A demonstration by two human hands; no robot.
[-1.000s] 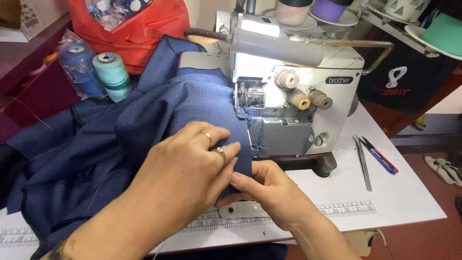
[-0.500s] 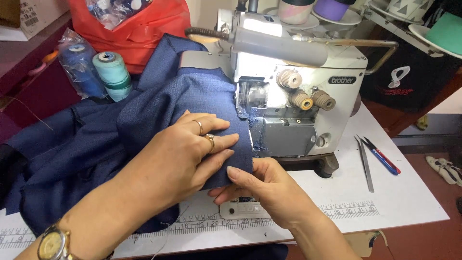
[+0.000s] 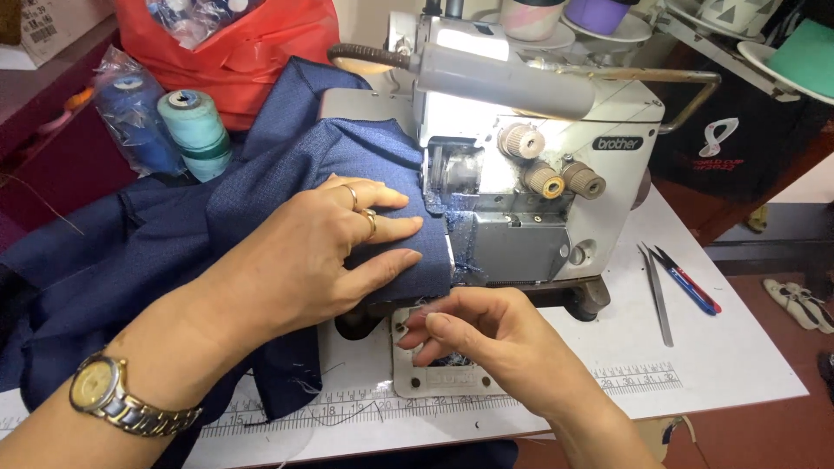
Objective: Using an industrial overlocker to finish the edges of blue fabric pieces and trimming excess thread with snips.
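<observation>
Starting at the left edge, a dark maroon surface (image 3: 52,165) borders the work area, with a blue thread cone in a clear wrapper (image 3: 130,117) and a teal thread cone (image 3: 195,130) standing just beside each other. Behind them sits a red plastic bag (image 3: 234,52). A dark blue fabric (image 3: 174,234) is spread from the left over the white counter (image 3: 747,347) and bunched up against the machine.

The left hand (image 3: 321,247) lies flat on the fabric, fingers stretched out and close together, pressing the cloth down with fingertips next to the needle area; rings show on two fingers and a gold-and-silver wristwatch (image 3: 109,395) sits on the wrist. The right hand (image 3: 486,334) is below the fabric's edge, over the metal plate (image 3: 434,378) set into the counter; its fingers are curled with thumb and forefinger brought together, whether on a thread or the cloth edge I cannot tell.

A printed ruler strip (image 3: 521,391) runs along the counter's front. The white overlock sewing machine (image 3: 539,165) stands centre-right, three tan dials on its face. To its right lie metal tweezers (image 3: 658,291) and a blue-and-red snipper (image 3: 686,282), close together. At far right a reddish floor (image 3: 782,434) shows a pair of sandals (image 3: 799,300).
</observation>
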